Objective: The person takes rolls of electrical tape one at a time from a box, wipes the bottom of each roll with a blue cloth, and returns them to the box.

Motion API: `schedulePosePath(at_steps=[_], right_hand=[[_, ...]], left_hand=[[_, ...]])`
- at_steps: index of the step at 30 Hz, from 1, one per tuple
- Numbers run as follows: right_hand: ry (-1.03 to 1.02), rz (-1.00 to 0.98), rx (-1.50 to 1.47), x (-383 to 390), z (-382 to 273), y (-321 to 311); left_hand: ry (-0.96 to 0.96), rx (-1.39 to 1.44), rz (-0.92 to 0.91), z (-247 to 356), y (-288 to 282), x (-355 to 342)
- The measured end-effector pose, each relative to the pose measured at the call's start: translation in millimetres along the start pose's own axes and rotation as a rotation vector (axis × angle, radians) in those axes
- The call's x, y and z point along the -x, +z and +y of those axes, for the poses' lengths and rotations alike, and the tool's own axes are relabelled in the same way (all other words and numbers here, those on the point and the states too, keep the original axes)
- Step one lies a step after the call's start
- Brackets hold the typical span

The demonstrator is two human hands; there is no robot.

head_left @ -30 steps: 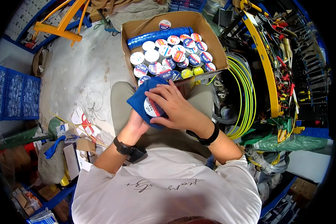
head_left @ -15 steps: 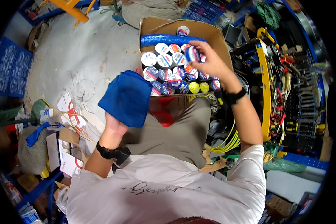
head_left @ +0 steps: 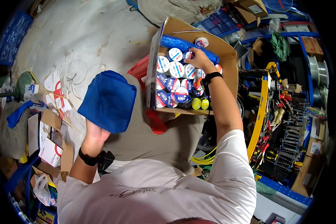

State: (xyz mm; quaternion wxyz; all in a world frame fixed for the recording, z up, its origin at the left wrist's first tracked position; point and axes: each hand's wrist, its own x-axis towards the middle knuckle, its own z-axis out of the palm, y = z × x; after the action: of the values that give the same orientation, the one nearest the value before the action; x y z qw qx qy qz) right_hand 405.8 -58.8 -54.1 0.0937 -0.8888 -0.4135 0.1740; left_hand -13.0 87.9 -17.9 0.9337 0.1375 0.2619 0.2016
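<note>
A folded blue cloth (head_left: pixel 108 101) lies draped over my left hand (head_left: pixel 97 131), which supports it from below; most of the fingers are hidden under it. Ahead and to the right stands an open cardboard box (head_left: pixel 227 69) with several rolls of electrical tape, their round ends labelled in white, blue, red and yellow. My right hand (head_left: pixel 199 61) reaches into it, fingers closed around a roll of electrical tape (head_left: pixel 187 56) in the back row. A long blue plastic-wrapped roll (head_left: pixel 170 42) lies behind that row, with a single tape roll (head_left: pixel 201 42) beyond it.
Right of the box, a yellow-edged rack (head_left: pixel 259 119) stands before hanging wrenches (head_left: pixel 291 140) and other hand tools. A red stool (head_left: pixel 140 67) shows beside the box. Torn cartons (head_left: pixel 50 151) and a blue crate (head_left: pixel 15 37) are at the left. Yellow cable (head_left: pixel 203 159) lies near my leg.
My right hand has lowered the tape roll from above the box into the back row. The view has turned, so the box appears tilted. The cloth stays on my left hand.
</note>
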Motion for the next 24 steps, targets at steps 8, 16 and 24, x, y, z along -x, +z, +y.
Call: schedulePosePath(at_steps=[8, 16, 24], right_hand=[[0.082, -0.092, 0.052, -9.2, -8.1, 0.5], [0.151, 0.140, -0.082, 33.6, 59.9, -45.9], [0.193, -0.008, -0.078, 93.6, 94.4, -35.4]], left_hand=[[-0.032, 0.015, -0.015, 2.5, 2.4, -9.1], [-0.015, -0.011, -0.105, 1.9, -1.5, -7.4], [-0.077, -0.059, -0.041, -12.2, 1.2, -4.8]])
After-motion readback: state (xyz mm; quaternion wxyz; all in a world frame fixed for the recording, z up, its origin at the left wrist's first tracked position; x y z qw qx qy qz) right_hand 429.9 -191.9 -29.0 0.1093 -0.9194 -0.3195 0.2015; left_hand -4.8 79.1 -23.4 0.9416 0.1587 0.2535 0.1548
